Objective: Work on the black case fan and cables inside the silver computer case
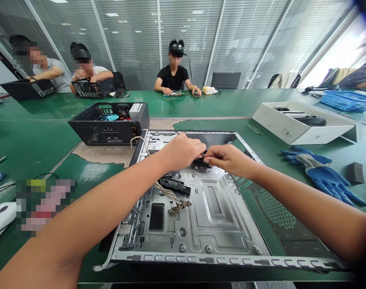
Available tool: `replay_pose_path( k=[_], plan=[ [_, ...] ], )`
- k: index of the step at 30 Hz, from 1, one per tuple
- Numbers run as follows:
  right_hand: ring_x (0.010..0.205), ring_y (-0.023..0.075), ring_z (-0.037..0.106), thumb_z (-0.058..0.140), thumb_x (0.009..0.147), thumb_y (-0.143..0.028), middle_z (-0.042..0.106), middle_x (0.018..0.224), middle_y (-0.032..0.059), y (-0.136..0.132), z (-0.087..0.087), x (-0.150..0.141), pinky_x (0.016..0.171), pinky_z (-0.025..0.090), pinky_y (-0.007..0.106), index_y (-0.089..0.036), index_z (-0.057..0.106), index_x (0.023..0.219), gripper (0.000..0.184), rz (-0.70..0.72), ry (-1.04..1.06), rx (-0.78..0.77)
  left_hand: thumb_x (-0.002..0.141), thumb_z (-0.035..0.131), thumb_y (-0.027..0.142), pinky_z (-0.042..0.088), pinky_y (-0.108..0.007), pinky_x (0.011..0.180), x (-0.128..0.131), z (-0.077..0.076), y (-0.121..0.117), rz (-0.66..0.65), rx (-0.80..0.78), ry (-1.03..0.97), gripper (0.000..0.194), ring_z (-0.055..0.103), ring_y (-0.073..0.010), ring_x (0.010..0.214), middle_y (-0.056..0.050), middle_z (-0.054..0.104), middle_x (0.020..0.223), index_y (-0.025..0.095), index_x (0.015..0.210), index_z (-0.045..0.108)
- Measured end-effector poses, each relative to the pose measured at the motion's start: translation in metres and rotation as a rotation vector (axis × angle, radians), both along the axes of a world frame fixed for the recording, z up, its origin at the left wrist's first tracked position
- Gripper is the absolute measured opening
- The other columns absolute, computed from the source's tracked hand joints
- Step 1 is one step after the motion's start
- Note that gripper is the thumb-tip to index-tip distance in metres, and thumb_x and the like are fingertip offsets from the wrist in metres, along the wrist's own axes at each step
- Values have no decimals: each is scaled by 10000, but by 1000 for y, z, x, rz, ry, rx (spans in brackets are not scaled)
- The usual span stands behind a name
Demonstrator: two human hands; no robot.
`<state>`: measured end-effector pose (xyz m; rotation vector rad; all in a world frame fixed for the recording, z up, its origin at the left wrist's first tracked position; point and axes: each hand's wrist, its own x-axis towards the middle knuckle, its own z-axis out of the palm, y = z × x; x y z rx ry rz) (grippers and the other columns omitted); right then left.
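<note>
While the case (225, 241), side already open, holds cables (178, 206) and a bracket (174, 185), my right hand (232, 160) pinches a black part (201, 163) near its far wall; my left hand (183, 152) meets it, grip hidden.

Site was an office room in computer-workshop use: blind-covered glass partitions (134, 56) stood beyond a green desk (201, 107) bearing opened computer cases (227, 228). Washed-out area (340, 46) at right was possibly a window.
</note>
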<state>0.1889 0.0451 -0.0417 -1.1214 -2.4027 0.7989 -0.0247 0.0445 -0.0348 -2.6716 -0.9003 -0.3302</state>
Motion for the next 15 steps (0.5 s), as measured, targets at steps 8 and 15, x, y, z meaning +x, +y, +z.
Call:
replay_pose_path(
  k=[8,15],
  plan=[
    [519,101,340,520,853,-431,464,565,-45,1,-4,0,534,280,265,-209,537,689,277,1,-2,27,895,460,89,290,-342,685,2,3,-2,15,-9,49,165,604,-164,748,-12,686,825,181,853,590],
    [521,105,382,493,878,-422,479,545,-43,1,-4,0,552,302,265,-208,546,679,297,-9,-1,63,900,461,104,292,-339,686,0,-1,-1,13,-28,11,164,596,-161,744,-9,685,831,191,881,598]
  ],
)
